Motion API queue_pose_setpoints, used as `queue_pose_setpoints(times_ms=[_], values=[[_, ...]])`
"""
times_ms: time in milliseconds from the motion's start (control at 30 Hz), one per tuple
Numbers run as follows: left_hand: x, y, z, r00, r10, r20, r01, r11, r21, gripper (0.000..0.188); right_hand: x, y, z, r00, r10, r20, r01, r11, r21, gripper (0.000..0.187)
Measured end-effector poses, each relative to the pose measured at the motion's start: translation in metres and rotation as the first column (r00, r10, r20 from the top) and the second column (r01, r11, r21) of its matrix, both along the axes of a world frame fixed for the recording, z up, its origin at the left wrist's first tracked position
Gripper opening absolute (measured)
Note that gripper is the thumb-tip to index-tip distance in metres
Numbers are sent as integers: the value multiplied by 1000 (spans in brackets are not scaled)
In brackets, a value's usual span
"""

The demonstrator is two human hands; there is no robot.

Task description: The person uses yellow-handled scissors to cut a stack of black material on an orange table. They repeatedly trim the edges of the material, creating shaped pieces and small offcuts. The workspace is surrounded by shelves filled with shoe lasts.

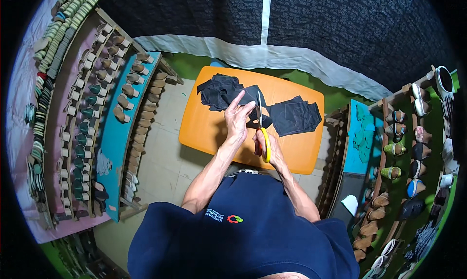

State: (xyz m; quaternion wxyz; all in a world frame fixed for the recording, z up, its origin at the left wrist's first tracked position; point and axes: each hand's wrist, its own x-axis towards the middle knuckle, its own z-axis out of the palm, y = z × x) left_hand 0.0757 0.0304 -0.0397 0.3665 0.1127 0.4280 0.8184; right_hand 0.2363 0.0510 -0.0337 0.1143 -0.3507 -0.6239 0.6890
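Observation:
My left hand point(237, 122) pinches a small black fabric piece point(251, 92) above the middle of an orange table point(202, 130). In my right hand point(275, 152) is a pair of scissors with yellow handles point(266, 143). Its blades point away from me and lie at the right edge of the held piece; whether they are apart is hard to make out. A crumpled heap of black fabric point(214, 90) lies to the left of my hands. To the right, flat black fabric pieces point(295, 116) are stacked loosely. More dark fabric shows under the blades, partly hidden by my hands.
On the left stand slanted racks with rows of brown and green shoe forms point(127, 90) and a blue board point(115, 147). A blue panel with green scraps point(360, 135) and shelves of shoes point(395, 148) are on the right. A dark patterned curtain point(194, 16) hangs behind the table.

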Motion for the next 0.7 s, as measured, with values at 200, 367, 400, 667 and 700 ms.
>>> queue_pose_setpoints(times_ms=[200,367,400,667,700], values=[[2,0,-3,1000,-12,12,12,1000,0,59,-5,-1,-4,999,-21,-44,19,999,-51,58],[3,0,1,998,-8,62,9,1000,-11,59,-5,0,0,999,-20,-31,18,998,-64,58],[2,0,3,998,-13,66,13,1000,-7,59,-5,1,1,999,-29,-13,27,995,-93,57],[-10,-1,14,997,-67,48,70,995,-66,62,-1,3,14,999,-49,9,50,989,-137,50],[-12,-1,14,996,-80,45,83,994,-67,62,-1,4,17,999,-44,3,44,990,-131,50]])
